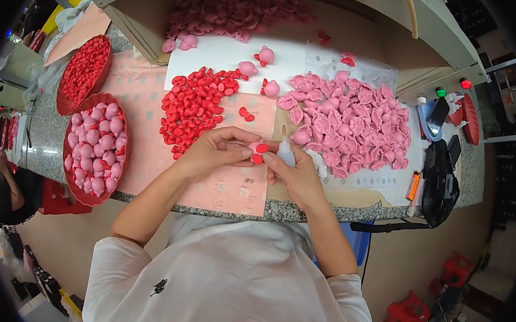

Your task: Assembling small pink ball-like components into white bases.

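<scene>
"Pink piece point(254, 145), the one in work: where is it?"

"Raised over the tabletop point(49, 140), between the two hands. The left hand point(214, 152) pinches it between thumb and fingertips, and its red ovals point(261, 148) face up, likely so they can be seen."

"And the right hand point(296, 174)?"

"Closed around a bottle point(286, 154), its thin tip pointing up. Probably held low in the grip to leave the thumb free; that thumb is right by the ovals, though I can't tell whether it touches."

"Why two heaps?"

"For short reaches, I'd guess: red bits point(191, 105) lie ahead of the left hand, pink shells point(356, 123) beyond the right. A scalloped bowl point(89, 200) of round pink and red pieces sits off to the left, clear of both elbows."

"What's underneath?"

"Speckled stone, partly covered by a pink sheet point(138, 75), marked by pen near the front edge. A grey hood point(444, 60) arches over the back."

"And around us?"

"A black bag point(441, 189) at the right end, red stools point(409, 313) on the floor behind, and another person point(7, 194) over on the left."
</scene>
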A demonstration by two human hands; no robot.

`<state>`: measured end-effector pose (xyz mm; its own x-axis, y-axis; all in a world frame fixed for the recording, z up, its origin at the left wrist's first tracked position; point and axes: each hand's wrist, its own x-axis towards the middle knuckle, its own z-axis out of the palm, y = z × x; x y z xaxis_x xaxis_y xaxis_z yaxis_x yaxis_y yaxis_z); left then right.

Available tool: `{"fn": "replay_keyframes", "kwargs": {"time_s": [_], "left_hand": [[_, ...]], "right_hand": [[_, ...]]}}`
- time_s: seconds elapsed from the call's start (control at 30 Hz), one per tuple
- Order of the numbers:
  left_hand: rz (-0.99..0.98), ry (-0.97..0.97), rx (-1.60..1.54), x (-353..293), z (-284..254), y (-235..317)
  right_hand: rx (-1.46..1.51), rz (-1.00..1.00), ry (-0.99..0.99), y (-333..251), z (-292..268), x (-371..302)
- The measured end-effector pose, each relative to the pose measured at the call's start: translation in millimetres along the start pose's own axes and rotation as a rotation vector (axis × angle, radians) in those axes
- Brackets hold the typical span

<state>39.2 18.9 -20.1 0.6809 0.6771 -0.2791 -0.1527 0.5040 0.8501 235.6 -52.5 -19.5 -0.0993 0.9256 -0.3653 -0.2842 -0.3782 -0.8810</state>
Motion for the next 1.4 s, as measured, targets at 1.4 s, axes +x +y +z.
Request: {"fn": "replay_keyframes", "kwargs": {"time_s": [1.4], "left_hand": [[-0.042,0.008,0.058,-12,-20,-6]], "right_hand": [[-0.058,0.038,0.057,11,21,-6]]}}
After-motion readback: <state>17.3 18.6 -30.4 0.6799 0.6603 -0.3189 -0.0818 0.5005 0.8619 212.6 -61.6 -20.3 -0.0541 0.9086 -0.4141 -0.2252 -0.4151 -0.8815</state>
